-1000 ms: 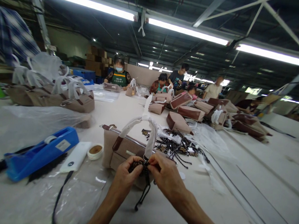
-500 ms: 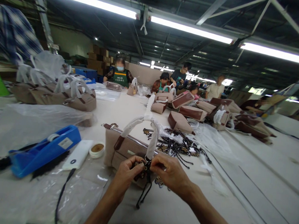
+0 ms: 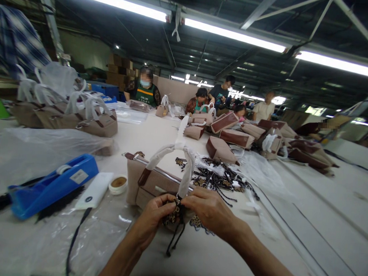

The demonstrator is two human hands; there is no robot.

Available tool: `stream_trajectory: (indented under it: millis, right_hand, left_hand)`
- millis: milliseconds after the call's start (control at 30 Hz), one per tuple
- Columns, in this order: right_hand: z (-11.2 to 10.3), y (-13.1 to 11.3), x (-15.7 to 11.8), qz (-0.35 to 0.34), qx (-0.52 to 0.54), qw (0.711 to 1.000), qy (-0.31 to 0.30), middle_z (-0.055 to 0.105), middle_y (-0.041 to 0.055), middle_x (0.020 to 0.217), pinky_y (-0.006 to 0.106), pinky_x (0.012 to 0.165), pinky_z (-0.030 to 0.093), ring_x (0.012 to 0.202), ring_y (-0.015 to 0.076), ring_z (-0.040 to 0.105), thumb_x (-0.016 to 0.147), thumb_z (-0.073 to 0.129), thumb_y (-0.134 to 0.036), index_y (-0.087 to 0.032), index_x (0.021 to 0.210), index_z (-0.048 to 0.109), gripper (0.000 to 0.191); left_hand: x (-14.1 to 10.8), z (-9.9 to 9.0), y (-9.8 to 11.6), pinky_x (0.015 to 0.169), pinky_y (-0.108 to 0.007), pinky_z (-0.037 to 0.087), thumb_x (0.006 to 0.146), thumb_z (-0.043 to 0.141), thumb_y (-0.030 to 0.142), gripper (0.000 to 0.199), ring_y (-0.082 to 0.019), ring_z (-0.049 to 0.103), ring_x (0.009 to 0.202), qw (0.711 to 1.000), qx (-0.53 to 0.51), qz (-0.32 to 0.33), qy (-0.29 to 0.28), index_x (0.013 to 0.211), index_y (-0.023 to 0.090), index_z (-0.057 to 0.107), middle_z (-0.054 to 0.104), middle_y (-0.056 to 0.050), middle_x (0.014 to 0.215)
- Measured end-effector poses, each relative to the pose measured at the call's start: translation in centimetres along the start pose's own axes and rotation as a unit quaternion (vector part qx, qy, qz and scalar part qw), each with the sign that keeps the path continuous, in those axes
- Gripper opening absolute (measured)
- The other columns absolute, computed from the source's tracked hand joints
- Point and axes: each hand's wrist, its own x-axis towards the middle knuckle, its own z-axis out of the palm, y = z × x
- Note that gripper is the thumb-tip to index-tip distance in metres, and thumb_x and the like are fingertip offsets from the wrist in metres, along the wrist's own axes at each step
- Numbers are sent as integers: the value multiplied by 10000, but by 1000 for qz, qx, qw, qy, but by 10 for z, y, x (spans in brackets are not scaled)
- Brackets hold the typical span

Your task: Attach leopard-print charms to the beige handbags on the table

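Observation:
In front of me a taupe handbag (image 3: pixel 136 186) with brown trim stands on the table, its handles (image 3: pixel 187 170) wrapped in white. A black-and-gold leopard-patterned charm (image 3: pixel 171 221) with black knotted cords hangs at the base of the near handle. My left hand (image 3: pixel 156 214) is closed, thumb and finger pinching the charm near its top. Fingers of my right hand (image 3: pixel 209 208) are pinched together at the ring by the handle base, against the charm's cord; the exact grip is partly hidden. More leopard-patterned charms (image 3: pixel 198 224) lie under my right hand.
A blue tape dispenser (image 3: pixel 53 187), a white power bank (image 3: pixel 94 191) with a black cable and a small round tub (image 3: pixel 118 184) lie left. Behind the bag is a heap of charms (image 3: pixel 221 176). Handbags (image 3: pixel 221 150) are piled right and others (image 3: pixel 99 124) stand left. Co-workers sit beyond.
My right hand has turned and flattened slightly, its fingertips moving to the left toward the ring. My left fingers have shifted a little around the charm. The bag has hardly moved.

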Motion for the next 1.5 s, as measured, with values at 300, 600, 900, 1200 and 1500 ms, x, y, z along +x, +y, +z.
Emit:
stream_trajectory:
  millis: [300, 600, 900, 1200, 1500]
  right_hand:
    - [2, 6, 1, -6, 14, 1000, 25, 677, 33, 830, 244, 714, 482, 775, 154, 612, 970, 452, -233, -225, 917, 707, 260]
    - [7, -3, -2, 88, -19, 993, 76, 655, 11, 836, 240, 738, 445, 780, 147, 603, 925, 560, -193, -214, 863, 687, 144]
    - [8, -8, -7, 88, 28, 992, 81, 584, -9, 799, 223, 685, 396, 755, 126, 557, 873, 564, -82, -198, 793, 601, 146]
    - [8, -9, -5, 111, 37, 989, 90, 619, -12, 770, 224, 691, 403, 738, 123, 578, 854, 571, -79, -192, 769, 622, 150]
    - [20, -16, -8, 198, 29, 970, 136, 656, -27, 735, 241, 651, 396, 693, 129, 585, 812, 602, -129, -210, 748, 659, 118]
  left_hand:
    - [0, 0, 2, 582, -207, 453, 709, 779, 346, 267, -89, 539, 584, 1000, -8, -6, -8, 838, 129, 691, 631, -13, 703]
    - [-1, 3, 4, 577, -203, 428, 655, 819, 336, 294, -86, 539, 581, 1000, -2, -6, 1, 829, 136, 694, 634, -2, 705]
    - [-1, 5, -5, 564, -188, 382, 685, 777, 345, 243, -83, 505, 588, 996, 58, 47, 42, 775, 148, 667, 628, 12, 670]
    - [-5, 14, -2, 558, -200, 429, 694, 780, 365, 285, -106, 574, 592, 999, -1, 37, 29, 778, 144, 621, 687, -39, 715]
    - [-4, 7, -7, 584, -212, 464, 713, 787, 360, 286, -98, 560, 594, 999, -21, 28, 5, 826, 133, 653, 653, -22, 698]
